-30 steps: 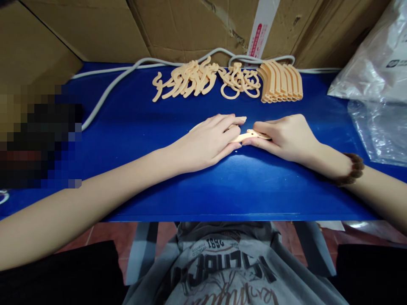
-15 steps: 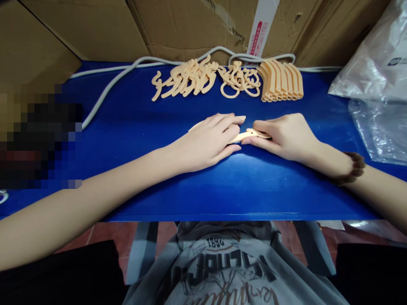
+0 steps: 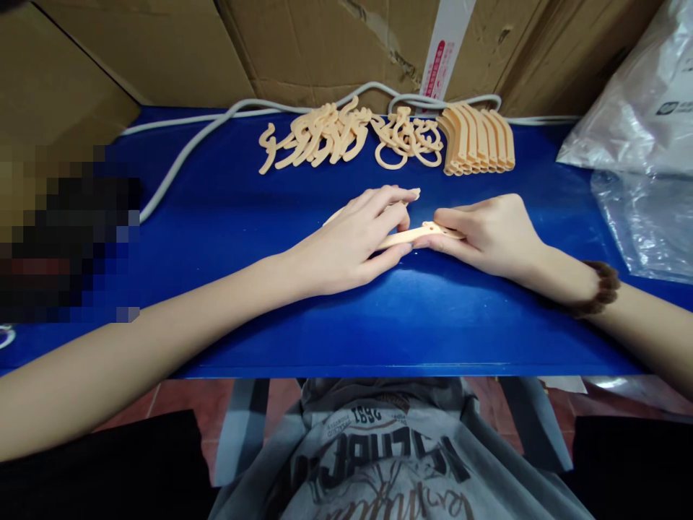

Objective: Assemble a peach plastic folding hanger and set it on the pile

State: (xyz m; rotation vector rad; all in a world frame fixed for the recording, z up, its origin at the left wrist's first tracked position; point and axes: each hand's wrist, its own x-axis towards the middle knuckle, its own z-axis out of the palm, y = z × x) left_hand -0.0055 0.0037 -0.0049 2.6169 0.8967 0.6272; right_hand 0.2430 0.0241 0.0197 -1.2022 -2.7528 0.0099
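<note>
A long, curved peach plastic piece (image 3: 412, 234) lies on the blue table (image 3: 260, 238), and both my hands are on it. My left hand (image 3: 351, 242) covers its left end, fingers curled over it with the index stretched forward. My right hand (image 3: 484, 235) pinches its right end between thumb and fingers; a dark bead bracelet (image 3: 598, 289) circles that wrist. At the back of the table lie a loose heap of curved peach pieces (image 3: 317, 133), a tangle of peach ring-shaped pieces (image 3: 408, 137), and a neat row of stacked curved peach pieces (image 3: 479, 141).
A grey cable (image 3: 184, 155) runs along the table's back edge and down its left side. Cardboard boxes (image 3: 303, 43) stand behind the table. Clear plastic bags (image 3: 642, 144) lie at the right. A blurred dark area (image 3: 65, 231) sits at the left.
My left hand has lifted a little off the table, its fingers arching higher over the peach piece. The right hand has stayed in place.
</note>
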